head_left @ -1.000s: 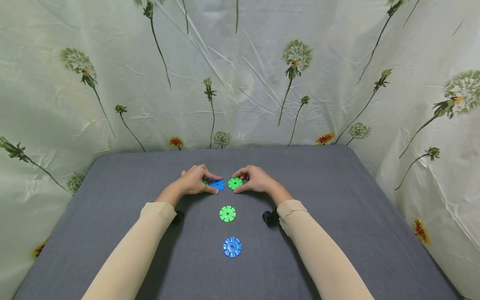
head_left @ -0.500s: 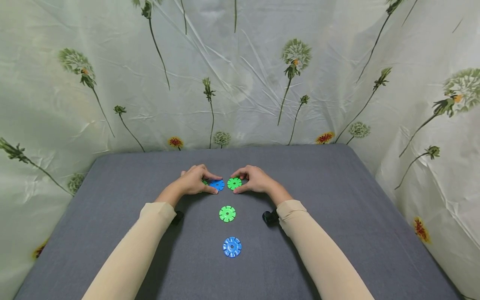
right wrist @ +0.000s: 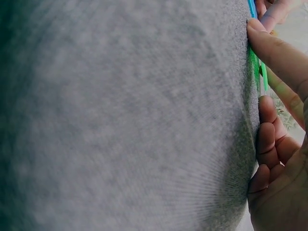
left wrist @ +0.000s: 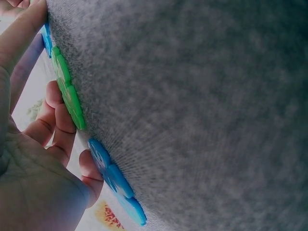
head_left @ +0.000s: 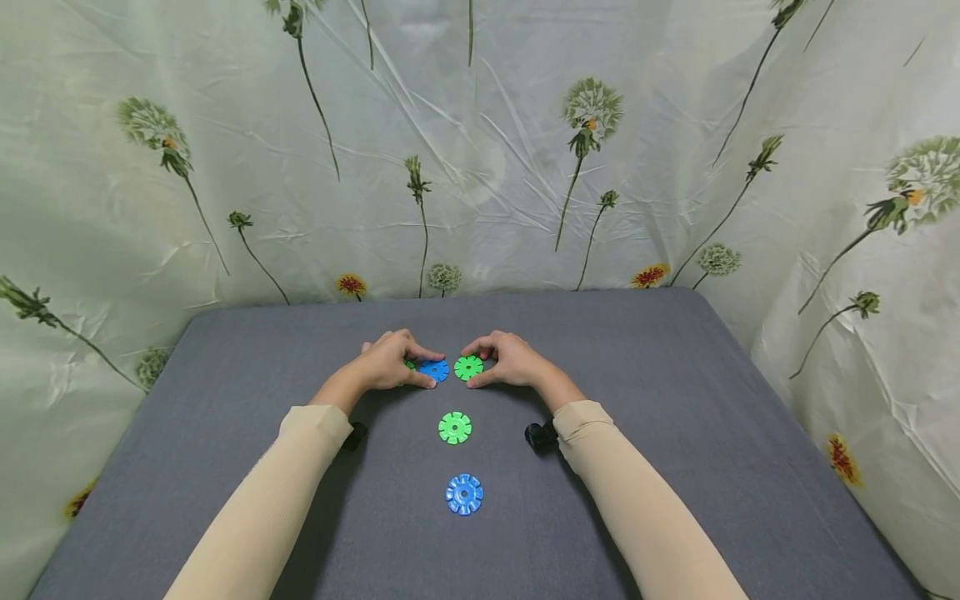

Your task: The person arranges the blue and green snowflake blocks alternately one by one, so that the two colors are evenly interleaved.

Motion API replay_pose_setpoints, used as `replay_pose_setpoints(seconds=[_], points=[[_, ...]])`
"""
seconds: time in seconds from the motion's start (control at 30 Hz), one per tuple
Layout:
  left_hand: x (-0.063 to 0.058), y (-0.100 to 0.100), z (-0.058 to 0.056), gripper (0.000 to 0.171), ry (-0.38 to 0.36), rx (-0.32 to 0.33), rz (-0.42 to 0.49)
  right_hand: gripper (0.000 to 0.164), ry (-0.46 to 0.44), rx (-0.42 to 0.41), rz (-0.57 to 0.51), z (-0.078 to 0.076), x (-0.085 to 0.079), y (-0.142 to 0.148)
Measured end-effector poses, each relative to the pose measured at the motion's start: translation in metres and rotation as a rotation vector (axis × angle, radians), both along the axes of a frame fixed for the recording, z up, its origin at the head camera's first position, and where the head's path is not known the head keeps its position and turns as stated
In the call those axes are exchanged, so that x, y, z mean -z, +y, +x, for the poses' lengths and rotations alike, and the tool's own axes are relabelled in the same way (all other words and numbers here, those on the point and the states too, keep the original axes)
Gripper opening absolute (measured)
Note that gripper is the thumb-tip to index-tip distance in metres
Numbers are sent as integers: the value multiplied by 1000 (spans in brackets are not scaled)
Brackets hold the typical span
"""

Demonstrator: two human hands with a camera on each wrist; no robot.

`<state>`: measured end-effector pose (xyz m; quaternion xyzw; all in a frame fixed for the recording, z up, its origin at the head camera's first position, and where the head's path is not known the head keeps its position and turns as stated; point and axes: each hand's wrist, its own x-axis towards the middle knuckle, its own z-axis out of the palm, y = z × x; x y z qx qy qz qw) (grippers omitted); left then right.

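Observation:
In the head view my left hand [head_left: 386,360] holds a blue notched plastic disc [head_left: 435,371] at its rim between thumb and index finger. A green disc [left wrist: 69,91] and another blue disc [left wrist: 115,180] line up beneath that hand in the left wrist view; in the head view the hand largely covers them. My right hand [head_left: 513,360] holds a green notched disc [head_left: 468,368] at its rim with thumb and fingers. A narrow gap separates this disc from the blue one. All lie flat on the grey cloth.
A second green disc [head_left: 454,427] lies nearer on the grey-covered table [head_left: 600,517], with a larger-looking blue disc [head_left: 464,494] below it, between the forearms. Behind the table's far edge hangs a pale curtain [head_left: 510,208] with a dandelion print.

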<state>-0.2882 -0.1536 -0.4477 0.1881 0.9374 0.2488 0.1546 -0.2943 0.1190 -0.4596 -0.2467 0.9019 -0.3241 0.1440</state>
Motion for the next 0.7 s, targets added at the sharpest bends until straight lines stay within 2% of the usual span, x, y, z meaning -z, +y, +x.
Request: replay_pose_setpoints(seconds=[0.5,0.7], points=[[0,1,0,51,1,-8,-3,52,-7,0,7,1,-2,0],[1,1,1,51,-4,-10,-5,50,-37,5,-21,7,-8,3]])
